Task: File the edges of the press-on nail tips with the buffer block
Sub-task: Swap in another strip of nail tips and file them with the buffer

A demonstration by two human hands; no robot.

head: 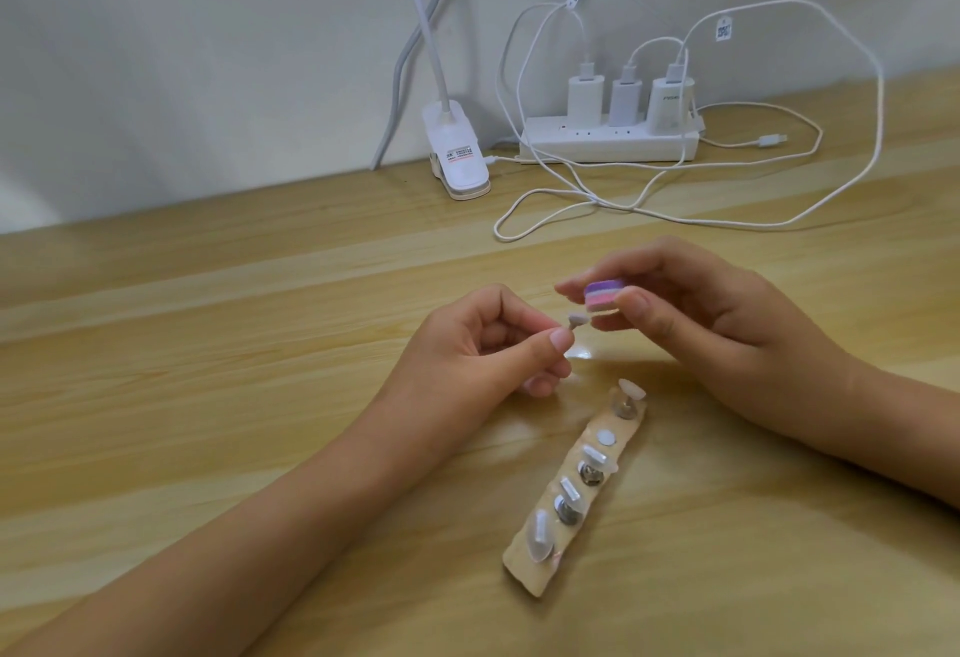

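Small, pale nail tip point(576, 319), pinched between thumb and forefinger of left hand point(488, 344) above mid-table point(208, 344), pointing right toward buffer block point(758, 298). Block layered purple, pink and white, long axis left to right, gripped by right hand point(727, 329), just beside the tip.

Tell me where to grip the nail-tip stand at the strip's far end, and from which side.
Pinch the metal post under the nail tip, probably across the strip's long sides: the tip caps the top, the post shows bare beneath, and the tip's edges stay free.
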